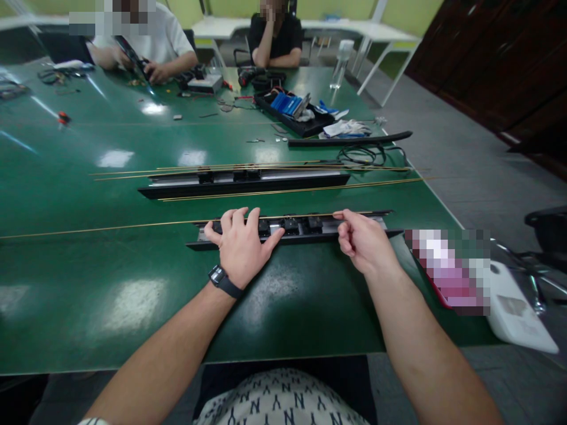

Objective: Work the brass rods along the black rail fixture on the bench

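A long black channel (330,237) with a silvery inside lies across the green table in front of me. Several black blocks (291,225) sit in it. Along its far edge runs a thin gold-coloured rod (133,226), which reaches out past the left side of the view. My left hand (241,239) rests over the channel's left part, fingers spread across it and the rod, thumb pointing right. Near the right end, my right hand (361,236) is closed, thumb and forefinger pinching the rod at the far edge. The left palm hides some of the channel.
Beyond lies a second black channel (248,188) with more thin rods (287,192). Farther back are a black strip (349,140), coiled cable (361,154), a black tray (270,106) and a clear bottle (341,66). A phone (447,271) lies at right. Two people sit across the table.
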### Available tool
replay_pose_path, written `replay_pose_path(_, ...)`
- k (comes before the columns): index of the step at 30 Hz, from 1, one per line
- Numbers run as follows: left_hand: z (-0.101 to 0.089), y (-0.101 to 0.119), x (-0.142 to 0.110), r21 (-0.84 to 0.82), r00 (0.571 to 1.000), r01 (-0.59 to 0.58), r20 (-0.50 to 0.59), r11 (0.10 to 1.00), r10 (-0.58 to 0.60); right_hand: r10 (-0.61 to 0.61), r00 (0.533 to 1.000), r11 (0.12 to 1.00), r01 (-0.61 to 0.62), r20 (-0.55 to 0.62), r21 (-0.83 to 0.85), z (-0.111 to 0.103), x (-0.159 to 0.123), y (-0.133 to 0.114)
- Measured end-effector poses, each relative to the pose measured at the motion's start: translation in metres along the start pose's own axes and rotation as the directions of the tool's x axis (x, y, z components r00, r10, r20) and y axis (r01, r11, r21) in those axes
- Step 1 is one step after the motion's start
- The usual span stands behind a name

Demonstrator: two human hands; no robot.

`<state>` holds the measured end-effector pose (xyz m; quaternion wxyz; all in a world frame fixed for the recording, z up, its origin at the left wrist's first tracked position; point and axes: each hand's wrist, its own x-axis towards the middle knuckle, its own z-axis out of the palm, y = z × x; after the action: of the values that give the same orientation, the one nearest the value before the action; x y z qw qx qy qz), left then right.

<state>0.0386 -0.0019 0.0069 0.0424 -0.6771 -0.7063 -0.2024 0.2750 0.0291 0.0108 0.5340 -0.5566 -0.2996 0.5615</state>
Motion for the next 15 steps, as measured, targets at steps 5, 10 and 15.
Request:
replay_pose_path(5, -0.0006, 0.0009, -0.0002, 0.002, 1.000, -0.011, 0.002, 1.000, 0.011, -0.006, 1.000, 1.000, 0.006, 0.000, 0.002, -0.0008, 0.0012, 0.0008)
replay_pose_path(10, -0.0006, 0.0007, -0.0001, 0.002, 1.000, -0.021, 0.006, 1.000, 0.021, -0.010, 1.000, 1.000, 0.010, -0.002, 0.002, -0.0018, 0.0015, 0.0013)
replay_pose_path(15, -0.0004, -0.0003, 0.0001, 0.008, 1.000, -0.028, 0.001, 1.000, 0.028, -0.001, 1.000, 1.000, 0.001, -0.010, -0.002, -0.0004, -0.0003, 0.0004)
